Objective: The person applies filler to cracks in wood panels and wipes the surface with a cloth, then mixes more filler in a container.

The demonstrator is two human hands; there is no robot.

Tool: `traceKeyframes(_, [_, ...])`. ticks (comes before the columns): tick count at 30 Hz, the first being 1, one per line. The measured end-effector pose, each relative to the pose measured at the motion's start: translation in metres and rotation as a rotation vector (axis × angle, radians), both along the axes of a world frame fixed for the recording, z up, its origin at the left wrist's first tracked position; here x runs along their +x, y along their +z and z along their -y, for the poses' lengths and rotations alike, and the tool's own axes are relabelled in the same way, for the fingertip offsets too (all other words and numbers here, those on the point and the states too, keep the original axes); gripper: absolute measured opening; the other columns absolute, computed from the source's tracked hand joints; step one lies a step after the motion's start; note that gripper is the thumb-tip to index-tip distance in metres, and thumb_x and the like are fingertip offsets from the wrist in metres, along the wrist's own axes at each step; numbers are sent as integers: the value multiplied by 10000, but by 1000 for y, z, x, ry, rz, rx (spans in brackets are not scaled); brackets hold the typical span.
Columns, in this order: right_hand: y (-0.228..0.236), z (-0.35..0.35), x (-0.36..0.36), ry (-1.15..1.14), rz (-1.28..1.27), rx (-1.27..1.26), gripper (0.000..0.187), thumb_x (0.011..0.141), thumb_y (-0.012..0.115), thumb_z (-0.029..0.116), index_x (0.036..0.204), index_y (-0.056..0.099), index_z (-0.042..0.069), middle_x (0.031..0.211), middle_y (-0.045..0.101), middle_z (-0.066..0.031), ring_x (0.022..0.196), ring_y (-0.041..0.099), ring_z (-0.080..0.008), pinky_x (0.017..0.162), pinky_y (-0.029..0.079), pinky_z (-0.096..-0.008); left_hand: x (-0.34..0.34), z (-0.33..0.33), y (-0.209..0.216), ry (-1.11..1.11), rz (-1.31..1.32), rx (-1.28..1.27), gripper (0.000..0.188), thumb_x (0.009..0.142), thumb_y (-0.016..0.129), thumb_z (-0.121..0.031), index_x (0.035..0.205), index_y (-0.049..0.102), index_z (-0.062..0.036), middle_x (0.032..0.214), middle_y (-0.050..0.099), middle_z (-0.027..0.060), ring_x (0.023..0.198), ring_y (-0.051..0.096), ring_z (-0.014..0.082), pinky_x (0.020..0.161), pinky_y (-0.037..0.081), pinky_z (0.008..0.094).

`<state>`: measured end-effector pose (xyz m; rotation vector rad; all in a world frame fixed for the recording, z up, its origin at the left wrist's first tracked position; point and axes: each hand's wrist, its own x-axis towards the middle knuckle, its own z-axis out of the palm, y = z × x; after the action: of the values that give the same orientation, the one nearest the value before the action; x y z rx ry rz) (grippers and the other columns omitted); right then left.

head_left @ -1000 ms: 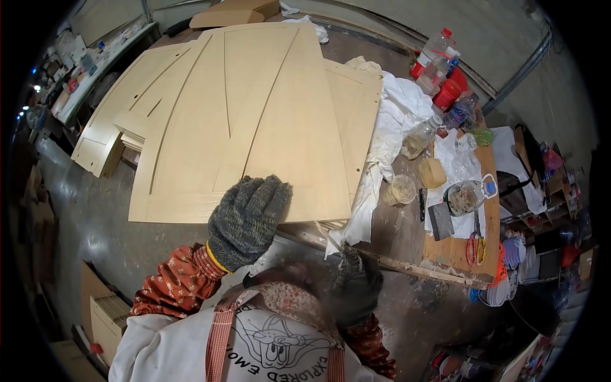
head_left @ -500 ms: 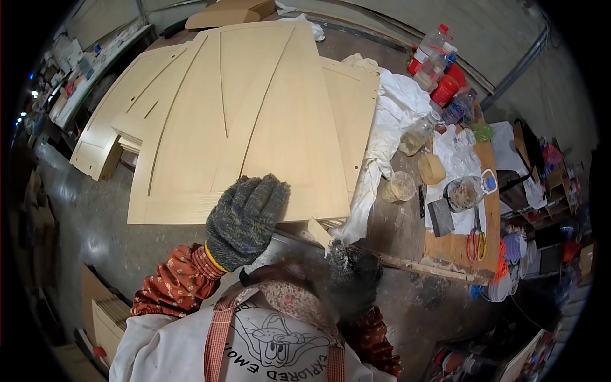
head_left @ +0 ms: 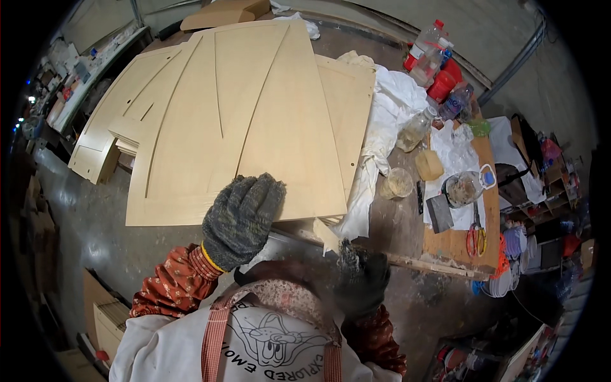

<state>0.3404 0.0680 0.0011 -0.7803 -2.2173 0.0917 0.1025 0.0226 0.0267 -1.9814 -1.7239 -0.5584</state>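
Observation:
My left hand [head_left: 244,219], in a dark grey knit glove with a yellow cuff edge, rests on the near edge of a pale cream wooden panel [head_left: 191,137]. Its fingers lie stretched over the surface, holding nothing. The panel has long grooves and tops a stack of similar panels. Just off the stack's near right corner is my right hand [head_left: 363,280], in a darker, worn glove with closed fingers. A small pale strip [head_left: 327,235], its material unclear, sticks out from the fingertips beside the panel edge. The fingers' inner side is hidden.
Right of the stack lie a white cloth [head_left: 398,95], a tub [head_left: 398,183], a yellow sponge [head_left: 429,165], a dark flat square [head_left: 439,213], red-handled scissors [head_left: 475,239] and a clear jug [head_left: 463,189]. Several bottles [head_left: 425,44] stand farther back. Another grooved panel [head_left: 92,153] lies left.
My right hand has shifted slightly right and down, and the pale strip has moved right with it and looks more bent. My left hand keeps its place on the panel.

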Motion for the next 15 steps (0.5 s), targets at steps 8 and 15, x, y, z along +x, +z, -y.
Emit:
traceKeyframes(8, [0,-12,6,30,-181,-373,249,831,570,91,1069,621,36,975,607,-127,841,588,-303,714,486,-400,1,0,-1,14,3,-6,555,637,583,-25,1191,566,-54,1173,577,159,1015,572,336,878,470,448])
traceKeyframes(15, [16,-17,7,117,-100,-368,179,809,580,30,980,631,12,926,618,-131,816,612,-290,710,501,-357,-1,3,-2,15,-5,-10,560,636,591,-39,1195,562,-55,1178,575,153,1016,572,334,876,472,448])
